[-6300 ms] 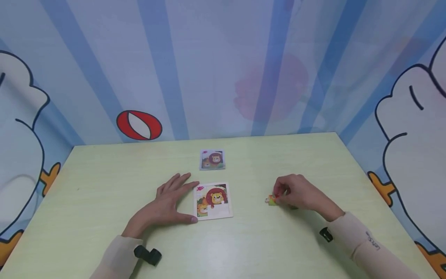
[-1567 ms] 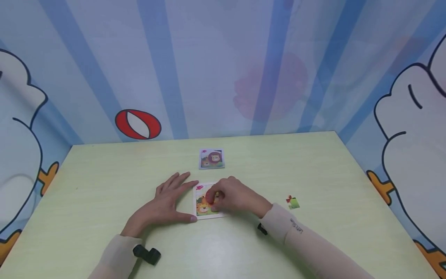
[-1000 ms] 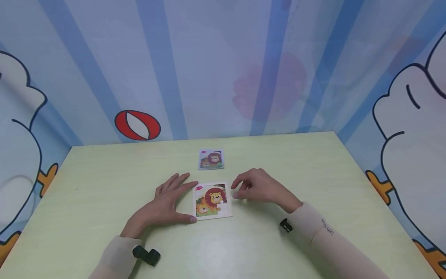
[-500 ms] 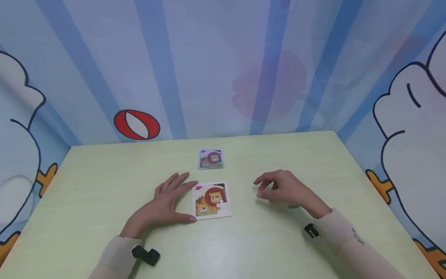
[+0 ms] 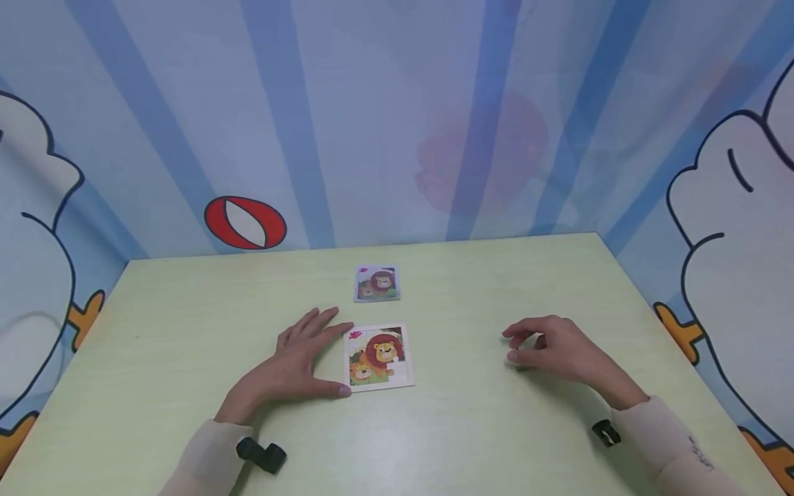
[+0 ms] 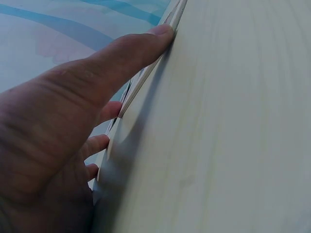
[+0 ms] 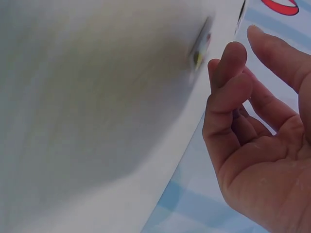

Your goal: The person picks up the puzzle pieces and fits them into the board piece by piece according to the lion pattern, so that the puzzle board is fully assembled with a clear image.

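A white-framed lion jigsaw puzzle [image 5: 375, 355] lies flat on the table, with a bare white gap at its lower right corner. My left hand [image 5: 294, 362] is spread beside it, thumb and index finger touching the two left corners of the frame. In the left wrist view the thumb [image 6: 131, 56] rests against the frame's edge. My right hand [image 5: 558, 350] hovers well to the right, fingers loosely bent and holding nothing. Under it lies a loose puzzle piece [image 7: 199, 53], blurred in the right wrist view and mostly hidden by the hand in the head view.
A smaller card [image 5: 377, 283] with the same lion picture lies behind the puzzle. The pale table [image 5: 205, 296] ends at a striped blue backdrop [image 5: 384, 138]. Both sleeves carry small black wrist devices [image 5: 262, 455].
A piece was put into the puzzle's lower middle, and the right hand let go of it. That hand has since moved right, over the loose piece. The left hand has stayed put.
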Motion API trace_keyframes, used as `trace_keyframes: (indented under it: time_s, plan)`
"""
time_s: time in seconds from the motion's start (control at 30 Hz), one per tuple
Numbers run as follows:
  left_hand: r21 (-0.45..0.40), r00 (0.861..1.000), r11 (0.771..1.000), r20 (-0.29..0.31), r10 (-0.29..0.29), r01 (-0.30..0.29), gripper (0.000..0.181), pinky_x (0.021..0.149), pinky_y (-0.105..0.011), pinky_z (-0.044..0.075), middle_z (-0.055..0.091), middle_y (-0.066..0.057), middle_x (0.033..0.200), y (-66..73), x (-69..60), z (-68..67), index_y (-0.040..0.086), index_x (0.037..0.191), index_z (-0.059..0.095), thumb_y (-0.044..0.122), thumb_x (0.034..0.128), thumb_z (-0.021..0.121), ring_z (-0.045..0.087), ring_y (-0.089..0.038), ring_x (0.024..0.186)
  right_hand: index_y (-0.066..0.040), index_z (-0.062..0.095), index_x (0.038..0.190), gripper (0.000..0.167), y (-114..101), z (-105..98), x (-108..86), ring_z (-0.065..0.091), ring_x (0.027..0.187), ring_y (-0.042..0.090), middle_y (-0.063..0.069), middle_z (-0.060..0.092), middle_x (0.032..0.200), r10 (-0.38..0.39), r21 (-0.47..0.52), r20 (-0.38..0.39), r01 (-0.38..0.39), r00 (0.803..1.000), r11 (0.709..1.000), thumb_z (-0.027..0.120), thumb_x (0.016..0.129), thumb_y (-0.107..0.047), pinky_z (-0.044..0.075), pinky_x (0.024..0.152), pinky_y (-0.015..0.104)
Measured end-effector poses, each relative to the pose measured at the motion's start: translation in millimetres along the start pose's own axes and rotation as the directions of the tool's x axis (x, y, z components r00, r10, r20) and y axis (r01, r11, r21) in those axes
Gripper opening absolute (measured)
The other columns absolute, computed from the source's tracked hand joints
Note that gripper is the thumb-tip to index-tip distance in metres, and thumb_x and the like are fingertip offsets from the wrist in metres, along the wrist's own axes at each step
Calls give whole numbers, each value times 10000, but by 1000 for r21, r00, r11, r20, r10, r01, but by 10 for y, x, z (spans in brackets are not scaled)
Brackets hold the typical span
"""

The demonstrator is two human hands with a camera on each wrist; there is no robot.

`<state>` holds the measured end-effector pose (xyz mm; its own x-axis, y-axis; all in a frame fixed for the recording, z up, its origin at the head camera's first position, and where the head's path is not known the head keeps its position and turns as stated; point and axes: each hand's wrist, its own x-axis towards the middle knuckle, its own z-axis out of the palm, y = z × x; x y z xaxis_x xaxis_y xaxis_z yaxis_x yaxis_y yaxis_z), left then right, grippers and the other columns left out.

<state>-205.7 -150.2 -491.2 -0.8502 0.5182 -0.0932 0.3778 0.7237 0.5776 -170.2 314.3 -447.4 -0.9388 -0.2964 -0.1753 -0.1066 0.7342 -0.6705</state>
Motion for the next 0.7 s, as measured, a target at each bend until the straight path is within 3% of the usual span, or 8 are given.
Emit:
trace_keyframes:
  time_s: [0.23,0.7]
  plan:
    - [-3,1000,1000,-4,6,-6,1048,1279,-786,119,188,-69,1821,-8,-2,5,316,1646,439,587,755,919,54,-426,1686,-34,743,1276,356,137,-42,-85,645,642,100,55,757,1053,20,-11,-6,-20,1000,1000,797,960,-187,508,586,243]
    - [-11,1000,1000,2,-3,3,1051,1287,-777,112,180,-68,1823,-3,-5,1,317,1649,436,577,754,923,45,-424,1687,-72,747,1277,379,182,0,-140,489,629,47,41,663,974,-6,-6,1,6,1000,1000,837,933,-201,425,561,230]
